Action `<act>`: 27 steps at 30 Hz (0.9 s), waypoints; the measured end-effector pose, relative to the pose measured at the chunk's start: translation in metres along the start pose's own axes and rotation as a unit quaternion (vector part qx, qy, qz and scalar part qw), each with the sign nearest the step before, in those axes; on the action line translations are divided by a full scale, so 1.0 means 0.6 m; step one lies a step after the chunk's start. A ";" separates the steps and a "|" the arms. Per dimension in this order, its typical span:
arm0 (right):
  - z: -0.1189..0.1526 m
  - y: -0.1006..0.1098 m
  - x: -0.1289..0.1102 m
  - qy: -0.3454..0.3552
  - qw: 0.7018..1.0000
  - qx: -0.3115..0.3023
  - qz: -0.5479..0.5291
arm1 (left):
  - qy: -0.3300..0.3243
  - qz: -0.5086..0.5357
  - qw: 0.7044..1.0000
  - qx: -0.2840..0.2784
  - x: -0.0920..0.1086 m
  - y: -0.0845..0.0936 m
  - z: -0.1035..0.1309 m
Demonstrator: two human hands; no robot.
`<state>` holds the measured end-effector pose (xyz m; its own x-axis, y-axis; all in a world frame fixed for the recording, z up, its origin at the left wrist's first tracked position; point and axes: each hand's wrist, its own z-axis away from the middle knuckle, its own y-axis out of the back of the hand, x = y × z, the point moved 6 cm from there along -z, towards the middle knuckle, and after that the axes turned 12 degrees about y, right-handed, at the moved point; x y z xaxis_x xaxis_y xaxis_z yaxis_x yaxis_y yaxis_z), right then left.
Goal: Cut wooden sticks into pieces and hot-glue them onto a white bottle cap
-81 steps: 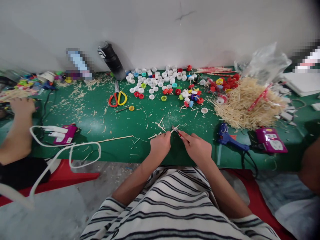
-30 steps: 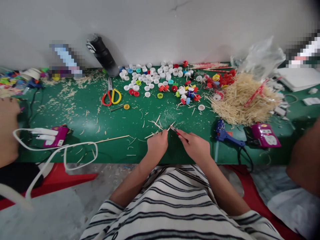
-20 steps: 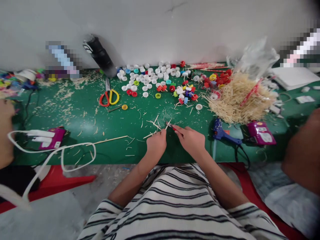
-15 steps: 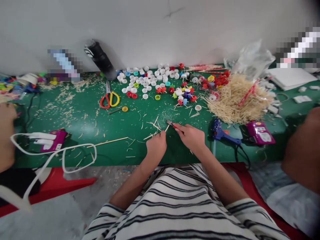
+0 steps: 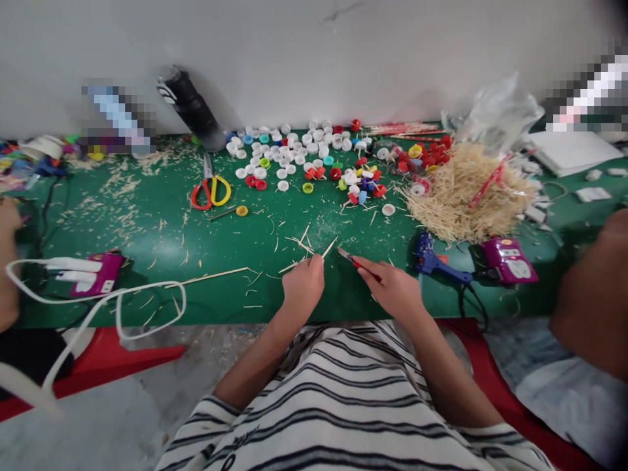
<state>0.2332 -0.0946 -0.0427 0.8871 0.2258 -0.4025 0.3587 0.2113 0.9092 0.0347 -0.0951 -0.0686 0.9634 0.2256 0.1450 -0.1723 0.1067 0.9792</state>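
Observation:
My left hand [image 5: 303, 284] is closed round a thin pale wooden stick [image 5: 330, 246], whose end points up to the right. In my right hand [image 5: 392, 288] is a small knife [image 5: 350, 258] with a red handle, its blade aimed up to the left. A small gap separates the blade from the stick. Several loose sticks [image 5: 300, 243] and pale shavings lie on the green table [image 5: 275, 222] just beyond my left hand. Plastic bottle caps [image 5: 289, 156], mostly white, are spread near the wall.
Scissors [image 5: 214, 190] and a black bottle [image 5: 191, 108] are on the left. A stick pile [image 5: 471, 196], a blue glue gun [image 5: 436, 260] and a purple box [image 5: 510, 260] are on the right. White cable [image 5: 118, 294] crosses the front left edge. Other people's arms show at both sides.
The knife in my right hand has moved right, away from the stick, which it was at before. My left hand still grips the stick and has shifted slightly left.

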 end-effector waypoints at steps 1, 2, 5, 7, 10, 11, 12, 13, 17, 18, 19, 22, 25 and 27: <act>-0.001 0.003 0.000 0.001 1.000 0.003 -0.001 | 0.001 0.005 1.000 0.002 0.000 0.001 0.000; -0.002 0.006 -0.001 0.006 1.000 0.007 -0.001 | 0.004 0.008 1.000 0.002 -0.001 0.001 0.001; -0.008 0.009 -0.012 0.030 0.999 0.012 0.001 | 0.013 0.015 1.000 -0.005 -0.003 -0.001 0.001; -0.013 0.006 -0.021 0.046 0.999 0.004 0.003 | 0.013 0.018 1.000 -0.003 -0.004 -0.003 0.001; -0.019 -0.002 -0.032 0.056 0.998 -0.012 0.013 | 0.009 0.020 1.000 0.004 -0.004 -0.003 0.000; -0.022 -0.005 -0.034 0.056 0.998 -0.015 0.016 | 0.008 0.019 1.000 0.004 -0.004 -0.002 0.000; -0.024 -0.007 -0.035 0.054 0.998 -0.018 0.019 | 0.008 0.019 1.000 0.003 -0.004 -0.002 0.000; -0.026 -0.009 -0.036 0.052 0.998 -0.022 0.019 | 0.007 0.019 1.000 0.001 -0.003 -0.001 0.000; -0.031 -0.013 -0.036 0.049 0.998 -0.030 0.010 | 0.002 0.015 1.000 0.007 0.001 0.002 0.000; -0.032 -0.013 -0.036 0.050 0.998 -0.029 0.008 | 0.001 0.011 1.000 0.008 0.002 0.002 -0.001; -0.032 -0.013 -0.037 0.051 0.998 -0.028 0.006 | 0.001 0.007 1.000 0.008 0.002 0.002 -0.001; -0.030 -0.012 -0.039 0.054 0.998 -0.029 0.003 | 0.001 -0.001 1.000 0.007 0.003 0.002 -0.001; -0.028 -0.011 -0.039 0.053 0.998 -0.030 -0.007 | 0.002 -0.001 1.000 0.008 0.004 0.004 -0.002; -0.027 -0.011 -0.040 0.049 0.998 -0.031 -0.013 | 0.003 -0.004 1.000 0.001 0.004 0.004 -0.002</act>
<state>0.2050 -0.0862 -0.0407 0.8439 0.3117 -0.4366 0.3590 0.2767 0.8914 0.0365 -0.0930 -0.0659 0.9634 0.2308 0.1362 -0.1641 0.1064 0.9807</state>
